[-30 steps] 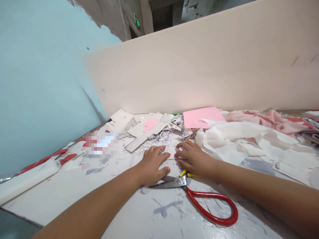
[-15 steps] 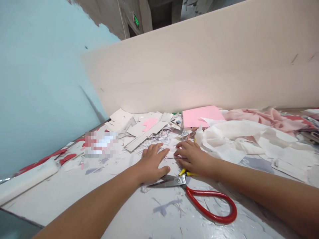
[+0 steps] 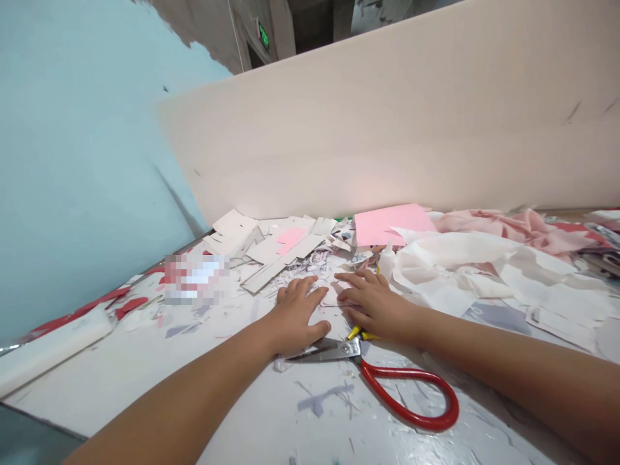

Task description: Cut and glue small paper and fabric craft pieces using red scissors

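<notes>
My left hand (image 3: 299,318) rests low over the table with its fingers apart, close to the blades of a pair of scissors (image 3: 409,413) with a red handle. Across from it, my right hand (image 3: 368,303) lies palm down, fingers spread. A small pale pink piece (image 3: 330,297) shows between the two hands; whether the fingers touch it I cannot tell. Something yellow (image 3: 354,333) pokes out under my right hand, mostly hidden. Just beyond the right hand stands a white bottle (image 3: 387,261), partly covered.
Cardboard strips and paper scraps (image 3: 285,258) pile up against a pale panel (image 3: 387,142). Pink card (image 3: 392,226) leans behind the hands. Crumpled white sheets (image 3: 484,265) and pink cloth (image 3: 518,229) spread to the right. A white roll (image 3: 58,349) lies at the left edge.
My right hand's fingers have spread a little more and reach slightly further left. My left hand has hardly moved, and the scissors lie as before.
</notes>
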`<state>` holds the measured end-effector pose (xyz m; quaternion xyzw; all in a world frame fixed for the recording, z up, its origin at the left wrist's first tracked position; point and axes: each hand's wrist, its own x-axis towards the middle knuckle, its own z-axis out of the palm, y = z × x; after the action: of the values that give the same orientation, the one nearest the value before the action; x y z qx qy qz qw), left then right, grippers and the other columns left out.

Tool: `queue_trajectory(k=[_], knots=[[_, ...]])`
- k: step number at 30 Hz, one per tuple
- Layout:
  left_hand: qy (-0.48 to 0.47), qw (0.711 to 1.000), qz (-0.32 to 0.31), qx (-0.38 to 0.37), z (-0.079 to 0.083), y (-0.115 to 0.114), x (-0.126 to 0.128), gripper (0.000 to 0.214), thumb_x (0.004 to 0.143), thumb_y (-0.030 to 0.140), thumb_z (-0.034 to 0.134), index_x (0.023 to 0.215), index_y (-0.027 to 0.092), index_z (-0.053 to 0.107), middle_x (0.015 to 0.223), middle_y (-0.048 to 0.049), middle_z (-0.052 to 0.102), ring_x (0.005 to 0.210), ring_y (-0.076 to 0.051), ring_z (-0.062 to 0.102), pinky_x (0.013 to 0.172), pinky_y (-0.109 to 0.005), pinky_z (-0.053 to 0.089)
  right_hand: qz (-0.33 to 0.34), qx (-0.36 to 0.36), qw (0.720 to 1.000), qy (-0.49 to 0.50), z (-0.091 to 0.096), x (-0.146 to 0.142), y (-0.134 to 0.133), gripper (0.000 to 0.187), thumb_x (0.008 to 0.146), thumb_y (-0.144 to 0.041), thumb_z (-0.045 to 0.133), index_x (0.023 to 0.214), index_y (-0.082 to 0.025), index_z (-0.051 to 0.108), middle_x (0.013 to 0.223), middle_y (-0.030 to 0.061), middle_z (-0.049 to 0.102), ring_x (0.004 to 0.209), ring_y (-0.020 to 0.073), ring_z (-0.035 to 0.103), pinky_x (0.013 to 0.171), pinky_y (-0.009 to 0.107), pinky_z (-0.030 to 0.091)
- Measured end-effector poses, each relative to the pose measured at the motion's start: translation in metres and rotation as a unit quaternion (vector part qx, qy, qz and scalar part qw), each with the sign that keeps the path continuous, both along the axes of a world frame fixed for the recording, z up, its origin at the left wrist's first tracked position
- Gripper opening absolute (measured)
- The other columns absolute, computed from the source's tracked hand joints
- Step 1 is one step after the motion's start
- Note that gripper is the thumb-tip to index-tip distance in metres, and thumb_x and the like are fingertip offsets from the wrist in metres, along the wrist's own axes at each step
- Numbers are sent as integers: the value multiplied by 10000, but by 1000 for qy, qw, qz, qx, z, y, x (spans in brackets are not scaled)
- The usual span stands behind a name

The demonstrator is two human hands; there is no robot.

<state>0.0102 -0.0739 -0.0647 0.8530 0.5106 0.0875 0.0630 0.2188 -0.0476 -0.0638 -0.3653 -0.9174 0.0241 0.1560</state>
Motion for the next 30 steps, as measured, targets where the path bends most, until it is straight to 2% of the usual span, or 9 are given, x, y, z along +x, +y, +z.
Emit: queue_trajectory(k=[3, 7, 13, 19, 24, 30], knots=[[9, 1000, -4, -6, 1, 0, 0, 521, 777, 446, 437, 1276, 315, 364, 1422, -88, 236, 1278, -315, 175, 980, -545, 200, -9, 1, 1000, 4, -2, 0, 1, 254, 828, -309, 431, 982, -229, 617, 1302, 91, 448, 1168, 308, 349, 920, 500, 276], [19, 1000, -2, -14, 1, 1, -1, 494, 787, 469, 414, 1261, 333, 393, 1420, -77, 239, 1278, -307, 182, 980, -537, 206, -62, 34, 997, 23, -6, 0, 3, 347, 810, -357, 455, 1115, -223, 551, 1290, 114, 444, 1159, 314, 356, 913, 500, 278], [13, 1000, 2, -18, 1, 1, -1, 547, 784, 475, 412, 1302, 314, 339, 1424, -81, 235, 1288, -297, 169, 996, -525, 197, -85, 15, 996, -14, -6, 0, 3, 293, 790, -398, 462, 982, -233, 608, 1301, 116, 428, 1152, 338, 353, 891, 508, 278], [13, 1000, 3, -23, -1, 2, -1, 515, 784, 481, 411, 1274, 328, 379, 1420, -68, 244, 1282, -308, 176, 992, -533, 195, -92, 23, 996, 2, -6, 0, 2, 380, 784, -403, 468, 1123, -246, 537, 1347, 130, 369, 1176, 343, 329, 897, 514, 265], [4, 1000, -3, -8, 1, 0, 0, 510, 778, 453, 436, 1264, 306, 388, 1405, -87, 259, 1274, -305, 187, 989, -532, 197, -79, 7, 997, -8, -6, 0, 1, 280, 784, -395, 469, 980, -251, 608, 1302, 116, 411, 1171, 340, 334, 892, 509, 265], [-2, 1000, -13, 9, 0, -1, 0, 427, 781, 439, 447, 1185, 302, 472, 1350, -89, 325, 1247, -300, 227, 970, -526, 224, -65, 26, 998, 7, -4, 0, 1, 270, 806, -381, 448, 967, -243, 615, 1284, 113, 423, 1142, 324, 360, 879, 497, 279]])
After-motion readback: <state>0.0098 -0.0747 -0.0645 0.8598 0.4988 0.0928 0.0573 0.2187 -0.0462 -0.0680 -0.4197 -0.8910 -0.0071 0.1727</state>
